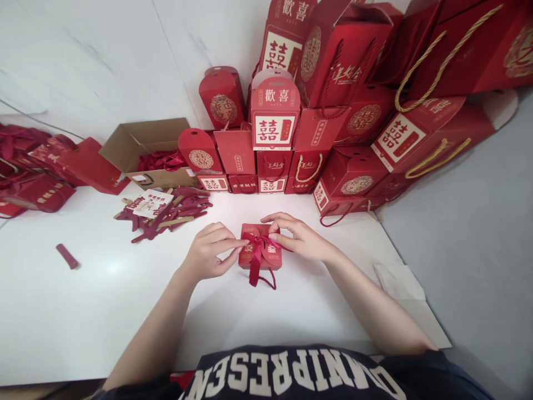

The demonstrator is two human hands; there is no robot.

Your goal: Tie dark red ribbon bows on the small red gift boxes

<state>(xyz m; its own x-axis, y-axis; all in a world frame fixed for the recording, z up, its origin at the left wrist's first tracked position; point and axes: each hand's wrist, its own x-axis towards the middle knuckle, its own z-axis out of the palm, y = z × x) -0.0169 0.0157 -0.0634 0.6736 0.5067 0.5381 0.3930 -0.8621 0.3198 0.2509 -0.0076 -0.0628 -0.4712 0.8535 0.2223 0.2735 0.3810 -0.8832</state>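
A small red gift box [272,262] with pale lettering sits on the white table in front of me, seen from above. Across its top runs a dark red satin ribbon [255,264], looped at the middle, one tail hanging over the near side. A twisted cord handle [270,279] sticks out below that tail. From the left, my left hand [212,251] pinches the ribbon between thumb and fingers at the box's top. On the opposite side, my right hand [297,238] has its thumb and index finger closed on the ribbon's other part, its remaining fingers reaching over the far edge.
Stacked red gift boxes [272,111] rise behind the work spot and to the right. An open cardboard carton [162,178] holds red ribbons. Dark red strips and cards [166,214] lie heaped before it. One loose strip [67,256] and more red boxes [39,191] are at left.
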